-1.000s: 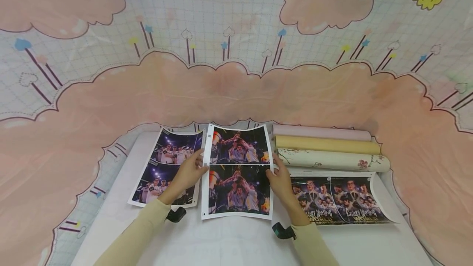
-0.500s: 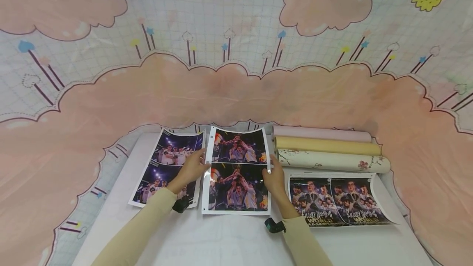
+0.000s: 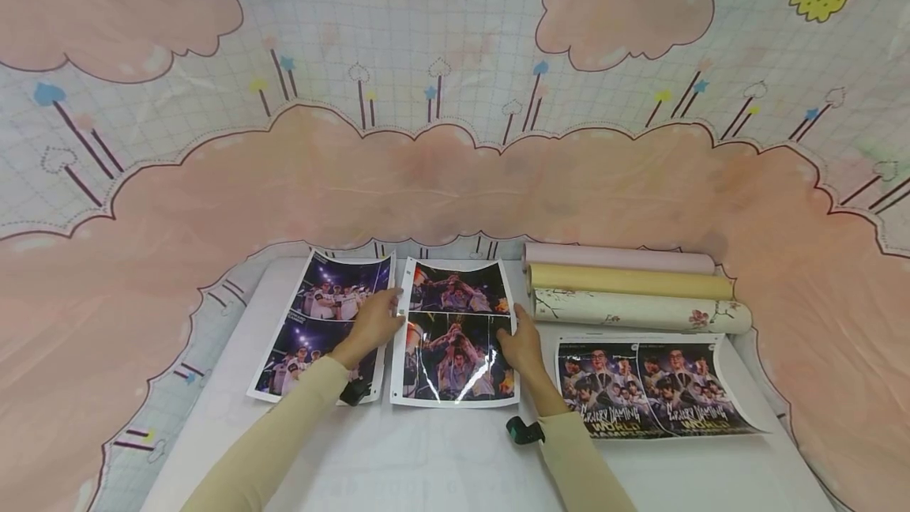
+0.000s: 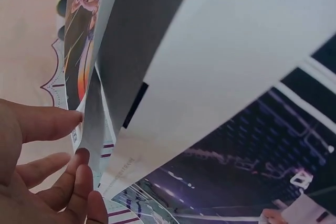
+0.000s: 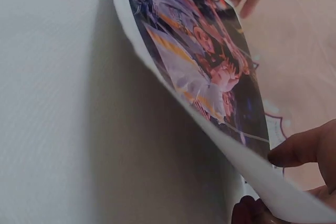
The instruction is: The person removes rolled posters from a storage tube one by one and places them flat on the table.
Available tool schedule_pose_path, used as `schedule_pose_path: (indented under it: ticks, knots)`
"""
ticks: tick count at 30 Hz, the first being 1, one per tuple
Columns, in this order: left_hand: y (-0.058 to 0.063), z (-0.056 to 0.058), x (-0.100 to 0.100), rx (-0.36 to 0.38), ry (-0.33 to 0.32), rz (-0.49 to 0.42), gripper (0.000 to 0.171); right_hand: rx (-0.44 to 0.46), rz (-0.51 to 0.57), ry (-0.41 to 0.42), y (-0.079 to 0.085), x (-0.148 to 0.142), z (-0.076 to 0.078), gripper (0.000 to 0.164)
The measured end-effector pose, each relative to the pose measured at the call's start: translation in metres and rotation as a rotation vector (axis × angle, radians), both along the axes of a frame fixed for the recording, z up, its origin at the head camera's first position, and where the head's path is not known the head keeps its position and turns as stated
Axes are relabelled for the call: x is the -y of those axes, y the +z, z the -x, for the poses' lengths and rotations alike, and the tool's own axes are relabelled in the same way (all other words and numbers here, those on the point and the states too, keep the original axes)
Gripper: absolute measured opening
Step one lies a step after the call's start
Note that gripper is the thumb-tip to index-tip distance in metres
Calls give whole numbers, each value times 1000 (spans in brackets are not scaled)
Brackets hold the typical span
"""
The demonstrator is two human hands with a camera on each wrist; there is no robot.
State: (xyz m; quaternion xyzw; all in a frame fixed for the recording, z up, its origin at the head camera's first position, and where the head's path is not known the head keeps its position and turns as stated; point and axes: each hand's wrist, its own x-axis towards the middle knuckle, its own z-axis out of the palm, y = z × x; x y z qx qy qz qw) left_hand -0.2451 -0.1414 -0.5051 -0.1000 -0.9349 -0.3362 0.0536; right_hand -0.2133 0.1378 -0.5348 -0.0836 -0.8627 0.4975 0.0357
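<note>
Between the two hands is a glossy photo print (image 3: 455, 362) with two stacked pictures of people raising a trophy. My left hand (image 3: 370, 325) pinches its left edge, thumb on the printed face and fingers behind, as the left wrist view shows. The right hand (image 3: 522, 346) pinches the right edge with its thumb over the picture. In the right wrist view the print (image 5: 205, 66) bows, its near part raised over the white table with a shadow beneath. Under the left forearm lies a second print (image 3: 341, 291) of a group in white shirts.
To the right lies another print (image 3: 640, 385) with gold lettering and a curled right side. Behind it three rolls sit side by side: pink (image 3: 618, 257), yellow (image 3: 633, 280) and floral (image 3: 640, 309). A cartoon-patterned cloth (image 3: 455, 180) surrounds the white table (image 3: 426, 464).
Both hands have lowered the held print slightly, its top edge coming nearer. Bright glare streaks now show on its lower picture. The right hand has shifted a little left.
</note>
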Motion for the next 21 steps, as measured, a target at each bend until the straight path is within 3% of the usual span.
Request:
schedule_pose_path:
  ticks: [13,17,21]
  knots:
    - [-1,-5,-1,4,-7,77,40,6,13,39,-1,2,-3,75]
    - [0,-7,0,-5,-8,67,38,-30,-11,79,8,4,-14,73]
    - [5,-13,-3,-34,-8,30,35,-88,-3,157,26,8,-34,72]
